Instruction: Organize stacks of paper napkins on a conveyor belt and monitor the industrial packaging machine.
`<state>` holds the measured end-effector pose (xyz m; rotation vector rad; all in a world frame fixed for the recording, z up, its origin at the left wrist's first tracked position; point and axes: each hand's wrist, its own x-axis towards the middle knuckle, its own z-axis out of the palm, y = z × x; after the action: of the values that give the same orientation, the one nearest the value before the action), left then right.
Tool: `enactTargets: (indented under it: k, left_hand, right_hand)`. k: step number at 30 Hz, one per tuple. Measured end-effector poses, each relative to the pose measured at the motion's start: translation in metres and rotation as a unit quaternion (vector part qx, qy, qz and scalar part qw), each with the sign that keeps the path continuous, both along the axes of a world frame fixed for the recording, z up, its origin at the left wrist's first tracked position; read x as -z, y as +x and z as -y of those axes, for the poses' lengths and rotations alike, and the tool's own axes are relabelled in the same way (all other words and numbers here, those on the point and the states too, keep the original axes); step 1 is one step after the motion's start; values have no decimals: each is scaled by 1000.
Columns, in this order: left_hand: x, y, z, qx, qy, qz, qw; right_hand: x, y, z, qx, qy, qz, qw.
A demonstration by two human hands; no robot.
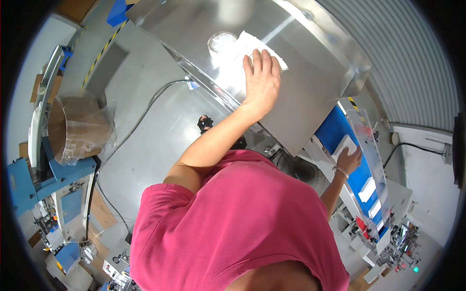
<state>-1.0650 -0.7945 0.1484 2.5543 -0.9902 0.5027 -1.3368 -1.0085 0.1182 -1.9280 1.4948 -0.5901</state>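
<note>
— Start at the left of the frame; see what?
— See a brown cardboard box (57, 121) with clear plastic film (82, 140) around it. Then follow a black cable (153, 100) curving over the grey floor (141, 169) toward the metal table (306, 102).
— And at upper centre?
— Find a round translucent object (222, 41) on the table, just beside white sheets (248, 42) bright with glare. Note the left hand (262, 77) laid on those, fingers stretched out and slightly apart.
— Read any writing there?
— Cannot; too washed out.
— Now the right of the frame?
— See the right hand (348, 161) at a white piece (345, 145) on the blue belt (335, 123); cannot tell whether clamped on it or merely touching. Notice a row of white pieces (367, 189) toward lower right, too small to read.
</note>
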Motion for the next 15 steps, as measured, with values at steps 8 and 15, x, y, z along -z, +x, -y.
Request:
enactTargets:
  k: [8, 15]
  left_hand:
    - [-7, -20, 16, -17, -16, 38, 999]
    - [-20, -61, 10, 70, -176, 115, 975]
  right_hand:
    - [-41, 191, -58, -285, 457, 231, 811]
    - [-65, 252, -66, -298, 445, 92, 839]
